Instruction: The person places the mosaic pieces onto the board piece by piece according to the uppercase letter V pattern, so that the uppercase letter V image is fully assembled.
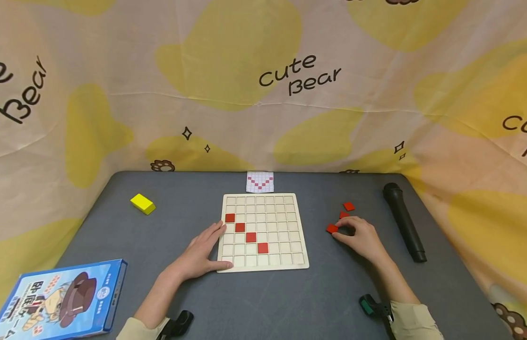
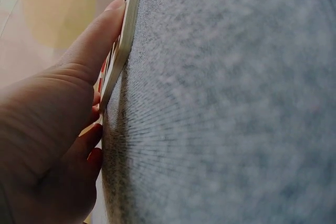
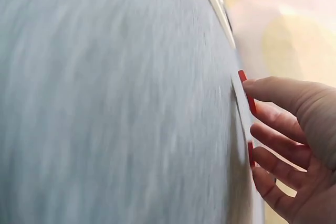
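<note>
head view: left hand [image 1: 200, 252] spread against board [image 1: 272, 225], right hand [image 1: 360, 238] pinching 1 red tile [image 1: 331, 228].

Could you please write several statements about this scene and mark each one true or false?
1. The right hand pinches a small flat red square tile. True.
2. Four other red tiles lie on the pale wooden grid board. True.
3. Both hands hold tiles. False: the left hand touches the board's left side.
4. A white card with a red V pattern is just beyond the board. True.
5. The board's tiles form a complete V. False: they form one diagonal line.
6. Only one tile is off the board. False: two loose red tiles are near the right hand.
</note>
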Demonstrator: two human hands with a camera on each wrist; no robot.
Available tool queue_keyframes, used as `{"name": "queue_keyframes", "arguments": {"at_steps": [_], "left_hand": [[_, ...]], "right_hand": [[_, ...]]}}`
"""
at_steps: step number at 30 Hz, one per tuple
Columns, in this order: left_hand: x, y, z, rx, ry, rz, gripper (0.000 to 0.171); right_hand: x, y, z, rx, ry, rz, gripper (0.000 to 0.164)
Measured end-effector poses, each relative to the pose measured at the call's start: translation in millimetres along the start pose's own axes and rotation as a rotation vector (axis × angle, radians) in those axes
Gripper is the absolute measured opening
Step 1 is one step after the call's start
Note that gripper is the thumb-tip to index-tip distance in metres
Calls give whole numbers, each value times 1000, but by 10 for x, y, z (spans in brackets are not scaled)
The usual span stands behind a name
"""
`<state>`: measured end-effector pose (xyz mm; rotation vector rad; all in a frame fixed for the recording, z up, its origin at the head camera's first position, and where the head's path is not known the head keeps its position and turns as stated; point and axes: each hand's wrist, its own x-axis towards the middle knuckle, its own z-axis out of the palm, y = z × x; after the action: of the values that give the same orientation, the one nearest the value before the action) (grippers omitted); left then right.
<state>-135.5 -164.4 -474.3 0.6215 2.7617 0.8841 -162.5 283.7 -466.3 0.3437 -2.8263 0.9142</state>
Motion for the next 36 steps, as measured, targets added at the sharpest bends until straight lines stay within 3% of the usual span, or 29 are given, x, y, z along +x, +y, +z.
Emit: {"name": "queue_keyframes", "arguments": {"at_steps": [8,19,28,36], "left_hand": [[-3,-5,11,-2,5,1,101],[-3,-26,16,1,22,18,100],[0,-32,11,2,18,8,101],[0,-39,21,0,23,8,101]], "right_hand": [[127,-229,189,58,-9,6,23],[241,-668,503,137,-92,-87,23],[345,-913,719,134,-171,-198,21],[355,-981,786,78,-192,-261,22]]}}
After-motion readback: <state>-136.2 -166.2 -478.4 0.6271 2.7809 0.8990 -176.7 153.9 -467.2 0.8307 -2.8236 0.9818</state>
